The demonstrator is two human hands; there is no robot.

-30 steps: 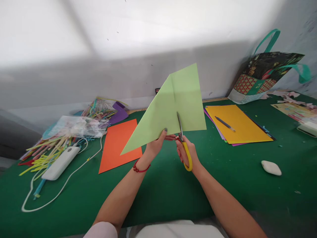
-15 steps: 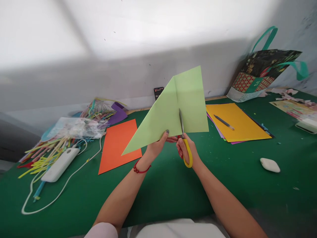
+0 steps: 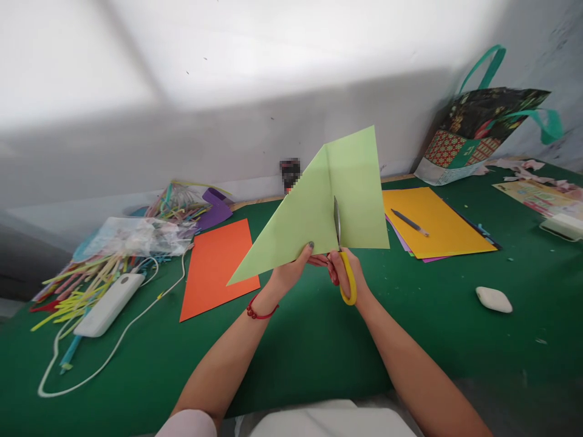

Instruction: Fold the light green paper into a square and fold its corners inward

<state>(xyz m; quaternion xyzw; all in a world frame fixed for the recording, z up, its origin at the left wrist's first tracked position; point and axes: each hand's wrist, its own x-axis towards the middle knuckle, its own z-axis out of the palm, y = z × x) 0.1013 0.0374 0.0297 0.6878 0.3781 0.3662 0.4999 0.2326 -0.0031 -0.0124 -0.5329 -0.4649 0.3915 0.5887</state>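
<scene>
My left hand [image 3: 291, 272] pinches the lower edge of a folded light-green paper [image 3: 319, 206], holding it upright above the green table [image 3: 319, 346]. A red bead bracelet circles that wrist. My right hand [image 3: 348, 276] grips yellow-handled scissors [image 3: 344, 267], fingers through the loops. The blade points up into the paper along a line near its vertical crease. Both hands sit close together, just below the paper's bottom edge.
An orange sheet [image 3: 218, 267] lies to the left. A yellow sheet stack [image 3: 437, 227] with a pencil [image 3: 409, 222] lies to the right. Far left: coloured straws [image 3: 82, 285], a white power bank [image 3: 107, 303] with cable. A white eraser [image 3: 494, 299] and patterned bag [image 3: 478, 130] are at right.
The scissor blade has advanced a little higher into the green paper. Paper and both hands have drifted slightly right and up in view.
</scene>
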